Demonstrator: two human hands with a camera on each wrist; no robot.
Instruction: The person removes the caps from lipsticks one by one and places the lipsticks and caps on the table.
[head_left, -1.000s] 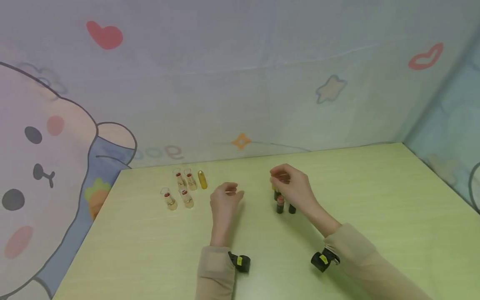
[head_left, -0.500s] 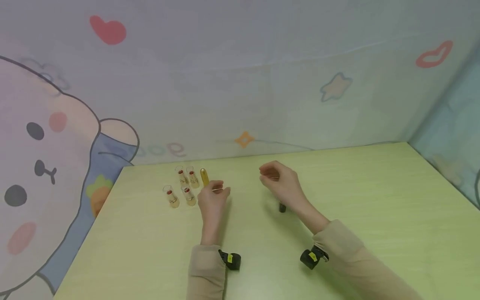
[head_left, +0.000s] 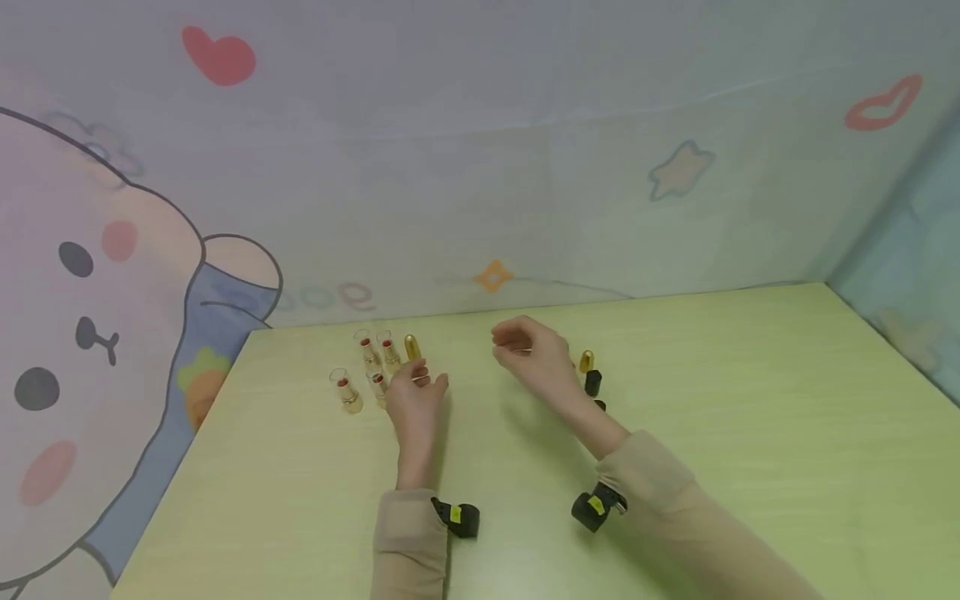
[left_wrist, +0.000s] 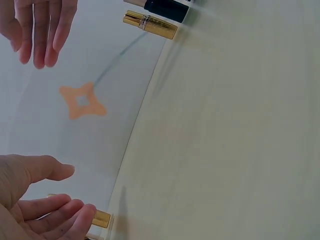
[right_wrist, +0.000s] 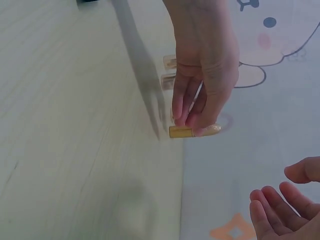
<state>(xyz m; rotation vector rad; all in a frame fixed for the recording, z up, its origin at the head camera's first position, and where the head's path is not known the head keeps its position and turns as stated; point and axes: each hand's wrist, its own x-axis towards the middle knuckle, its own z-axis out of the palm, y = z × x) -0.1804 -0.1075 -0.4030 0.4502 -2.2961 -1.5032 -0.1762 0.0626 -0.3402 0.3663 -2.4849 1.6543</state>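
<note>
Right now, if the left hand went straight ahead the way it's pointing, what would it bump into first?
Probably the gold tube: in the head view it shows just beyond the left hand. Depth is unclear, though, so it might pass over or beside it.

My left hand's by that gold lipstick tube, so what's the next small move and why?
I'd probably ease the left hand slightly forward and pinch the gold lipstick tube: in the head view it stands partly hidden behind that hand, whose thumb and fingers are apart with nothing between them. The right hand hovers apart, empty.
</note>
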